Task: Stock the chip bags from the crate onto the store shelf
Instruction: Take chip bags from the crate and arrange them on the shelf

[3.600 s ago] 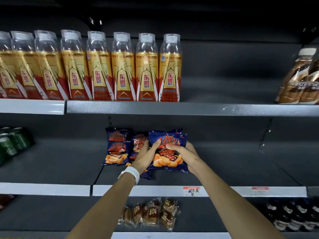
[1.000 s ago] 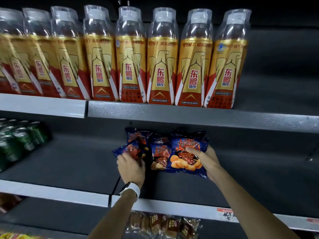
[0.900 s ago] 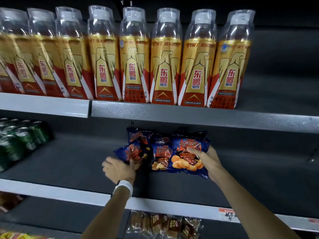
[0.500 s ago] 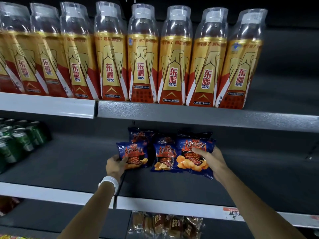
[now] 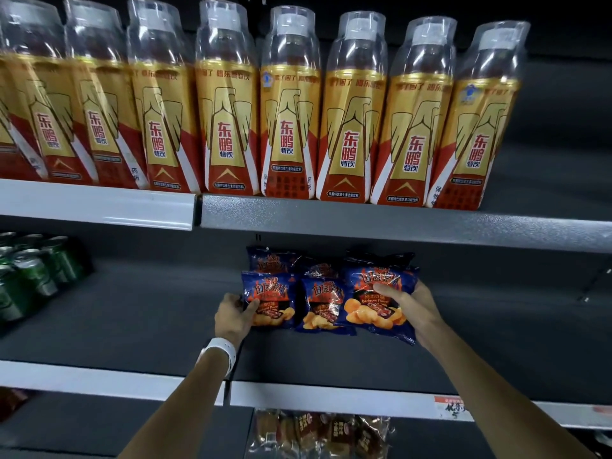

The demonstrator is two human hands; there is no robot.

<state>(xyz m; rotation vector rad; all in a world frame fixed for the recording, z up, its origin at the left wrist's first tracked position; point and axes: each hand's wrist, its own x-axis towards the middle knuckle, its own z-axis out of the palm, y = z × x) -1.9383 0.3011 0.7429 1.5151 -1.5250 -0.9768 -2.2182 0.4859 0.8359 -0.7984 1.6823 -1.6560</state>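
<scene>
The dark middle shelf (image 5: 496,342) carries the work; above it stands a row of gold-and-red drink bottles (image 5: 288,107), and to the far left a cluster of green cans (image 5: 29,273). Below, wrapped brown snack packs (image 5: 318,432) lie on the lower shelf. The crate is not in view.

On the middle shelf the blue barbecue chip bags stand upright in a tight row, long axes vertical, faces forward, with more bags tucked behind them. The right chip bag (image 5: 377,293) is the largest in view and leans a little forward; the right hand (image 5: 414,309) holds it, thumb across its front and fingers curled behind its right edge. The middle chip bag (image 5: 319,303) stands free between the two, touching both neighbours. The left chip bag (image 5: 268,299) is gripped at its lower left corner by the left hand (image 5: 231,316), thumb on the front, fingers wrapped behind.

Each bag lies straight ahead of its hand, so each hand is nearest its own bag. The step looks like squaring the row; letting go of the leaning right bag may tip it forward.
</scene>
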